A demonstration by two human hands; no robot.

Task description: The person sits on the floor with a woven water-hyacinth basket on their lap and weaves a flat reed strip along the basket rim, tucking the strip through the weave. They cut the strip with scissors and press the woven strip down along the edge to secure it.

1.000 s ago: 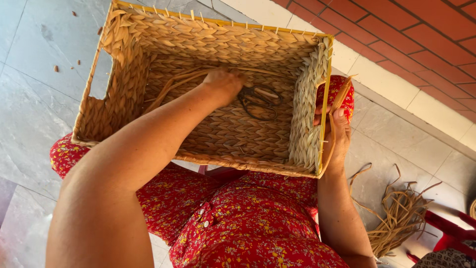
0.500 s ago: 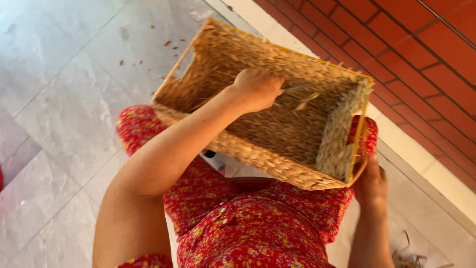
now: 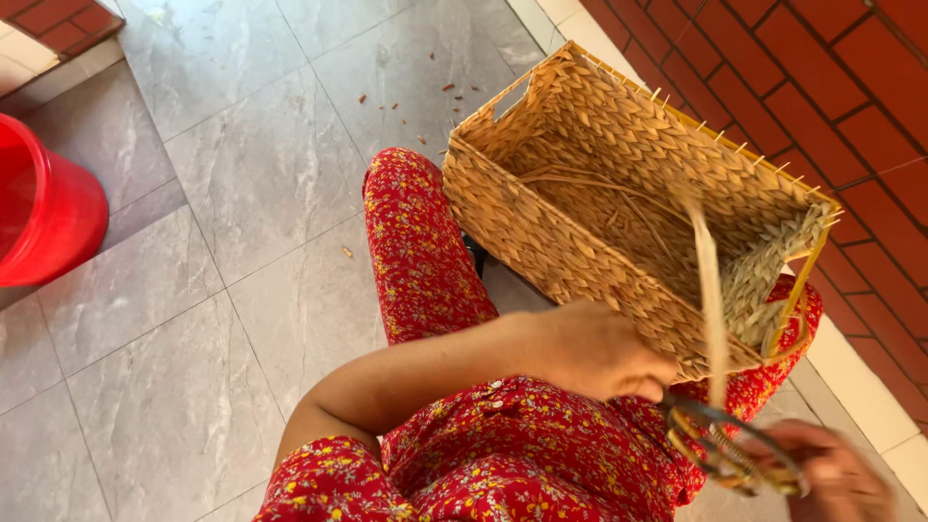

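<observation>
Left hand (image 3: 594, 348) clenched on a straw strand (image 3: 710, 290) rising upright from the woven basket (image 3: 580, 184) on the lap; right hand (image 3: 836, 474) grasping scissors (image 3: 725, 449), blades just beside the strand's lower end, nearer it.

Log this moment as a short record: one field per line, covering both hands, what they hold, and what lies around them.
Left hand: closed grip on the lower end of a pale straw strand, by the basket's near wall
Right hand: blurred, holding scissors at the strand
Basket: woven, rectangular, tilted on the lap, one end unfinished
Clothing: red, floral
Floor: grey tiles with scattered straw bits
Bucket: red, far left
</observation>
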